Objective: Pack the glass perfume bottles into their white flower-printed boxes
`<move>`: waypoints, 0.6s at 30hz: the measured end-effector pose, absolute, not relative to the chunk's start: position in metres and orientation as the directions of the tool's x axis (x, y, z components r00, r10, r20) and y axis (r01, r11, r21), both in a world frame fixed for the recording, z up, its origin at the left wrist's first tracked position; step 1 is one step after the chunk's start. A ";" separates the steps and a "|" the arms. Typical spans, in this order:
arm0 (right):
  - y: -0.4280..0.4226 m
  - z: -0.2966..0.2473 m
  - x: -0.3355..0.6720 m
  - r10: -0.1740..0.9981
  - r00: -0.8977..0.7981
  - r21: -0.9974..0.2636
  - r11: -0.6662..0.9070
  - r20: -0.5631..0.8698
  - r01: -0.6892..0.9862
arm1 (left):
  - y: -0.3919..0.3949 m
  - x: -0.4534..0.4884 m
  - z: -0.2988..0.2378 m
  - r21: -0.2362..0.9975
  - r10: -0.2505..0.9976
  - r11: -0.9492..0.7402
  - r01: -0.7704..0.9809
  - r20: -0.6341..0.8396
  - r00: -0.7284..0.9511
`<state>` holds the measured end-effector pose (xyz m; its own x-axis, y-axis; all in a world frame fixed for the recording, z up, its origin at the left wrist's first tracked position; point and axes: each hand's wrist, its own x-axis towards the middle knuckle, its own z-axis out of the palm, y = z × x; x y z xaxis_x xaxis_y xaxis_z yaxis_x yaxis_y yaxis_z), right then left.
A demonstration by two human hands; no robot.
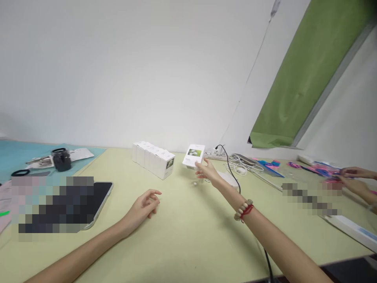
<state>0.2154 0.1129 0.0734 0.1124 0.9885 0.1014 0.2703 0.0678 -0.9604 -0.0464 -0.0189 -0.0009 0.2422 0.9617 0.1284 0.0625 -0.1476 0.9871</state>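
- Right hand (207, 171): gripping one white box (193, 156) by its lower right corner, thumb and fingers on it.
- White box: tilted, appears lifted off the bench (182, 243); printed face with a green-and-white picture toward the camera. Sits right of the box row, well apart from the left hand.
- Left hand (144, 204): holding nothing, fingers loosely curled, pointing right. Nearest thing is the row. Can't tell if it touches the bench.
- Row of white boxes (150, 158): upright, side by side, touching or nearly so, running diagonally from back left to front right. Nearest one shows a similar green picture on its end.
- Right wrist: beaded bracelet (244, 210) with red cord.
- Behind the right hand: power strip (219, 155) near the wall, black cable (229, 167) plugged in and passing behind the forearm, coiled white cable (240, 169) beside it.
- Left side: dark tablet-like device (103, 198) flat on the bench, partly pixelated. Dark jar (61, 160) beyond it, near a blue-green sheet (17, 151).
- Far right: another person's hands (355, 177) over pink and blue items, too blurred to identify.
- Green curtain (290, 74) hangs upper right against the wall.
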 end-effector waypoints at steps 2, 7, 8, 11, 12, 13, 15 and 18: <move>0.125 0.066 0.207 0.986 0.127 -0.953 0.069 0.110 0.294 | -0.020 -0.046 0.001 0.988 0.962 -0.143 0.063 0.124 0.245; 0.150 0.065 0.205 0.958 0.193 -0.909 0.122 0.214 0.399 | -0.020 -0.044 0.004 0.990 0.966 -0.114 0.078 0.092 0.242; 0.156 0.069 0.207 0.943 0.217 -0.896 0.141 0.251 0.421 | -0.020 -0.044 0.004 0.991 0.966 -0.109 0.081 0.087 0.243; 0.174 0.092 0.222 0.880 0.295 -0.848 0.194 0.372 0.493 | -0.020 -0.045 0.003 0.992 0.966 -0.096 0.087 0.072 0.249; 0.180 0.100 0.229 0.858 0.316 -0.831 0.201 0.404 0.518 | -0.020 -0.045 0.002 0.992 0.966 -0.094 0.088 0.069 0.251; 0.185 0.108 0.238 0.840 0.336 -0.816 0.199 0.427 0.542 | -0.020 -0.045 0.002 0.991 0.965 -0.096 0.093 0.070 0.251; 0.193 0.119 0.257 0.813 0.376 -0.795 0.165 0.445 0.584 | -0.020 -0.044 0.001 0.987 0.965 -0.112 0.117 0.080 0.251; 0.200 0.119 0.287 0.778 0.467 -0.793 0.065 0.420 0.606 | -0.020 -0.043 0.002 0.978 0.965 -0.132 0.164 0.089 0.249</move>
